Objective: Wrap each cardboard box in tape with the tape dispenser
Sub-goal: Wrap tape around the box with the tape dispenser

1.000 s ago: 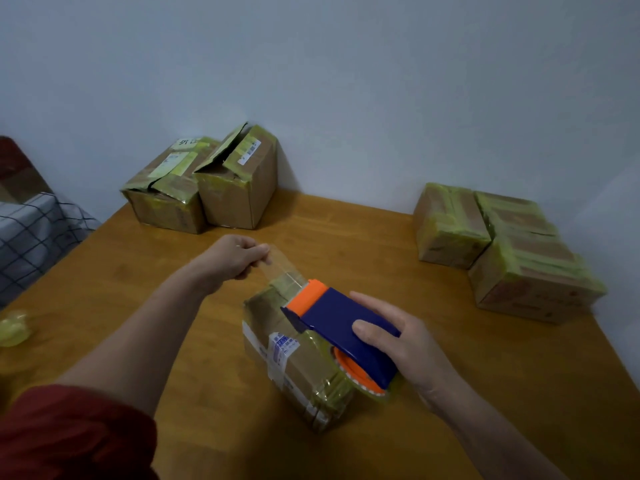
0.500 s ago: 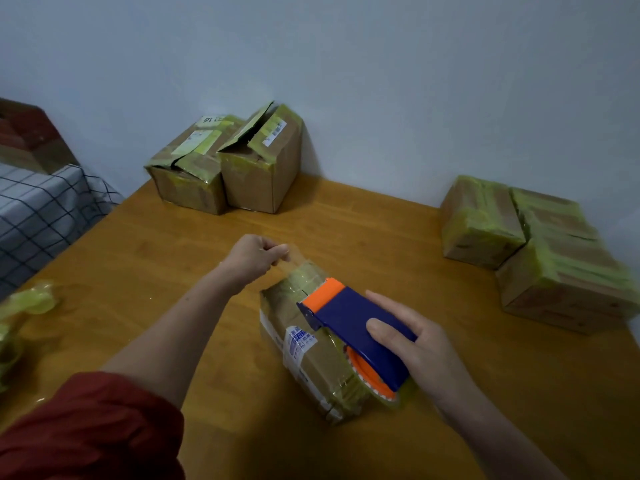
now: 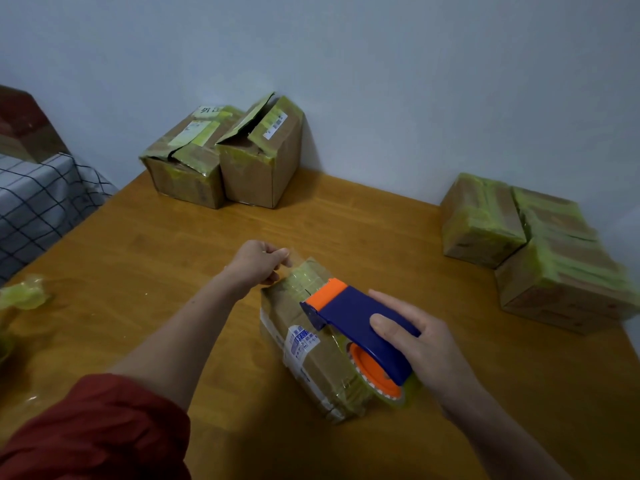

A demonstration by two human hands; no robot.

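In the head view, the cardboard box [image 3: 330, 370] being wrapped lies on the wooden table [image 3: 138, 251], just in front of the person and between the two hands. Its top already carries yellowish-clear tape. A white label [image 3: 300, 342] with blue print sits on its near-left edge; the characters are too small to read.

The right hand [image 3: 419, 344] grips the tape dispenser [image 3: 346, 315], fingers curled over its blue body. The dispenser's orange nose rests on the box top and its orange roll hub [image 3: 372, 370] hangs at the box's right side. The left hand [image 3: 256, 263] reaches to the far end of the box and pinches the free end of the tape strip [image 3: 304, 273] between thumb and forefinger. A red sleeve [image 3: 93, 427] covers that upper arm.

At the back left, two opened boxes [image 3: 263, 168] stand against the wall. One bears a pale sticker with handwritten characters [image 3: 211, 110], not clearly legible, the other a small barcode label [image 3: 276, 125]. Fully taped boxes [image 3: 481, 220] are grouped at the right. A crumpled wad of tape [image 3: 24, 295] lies at the left edge, beside a checked cloth [image 3: 34, 199].
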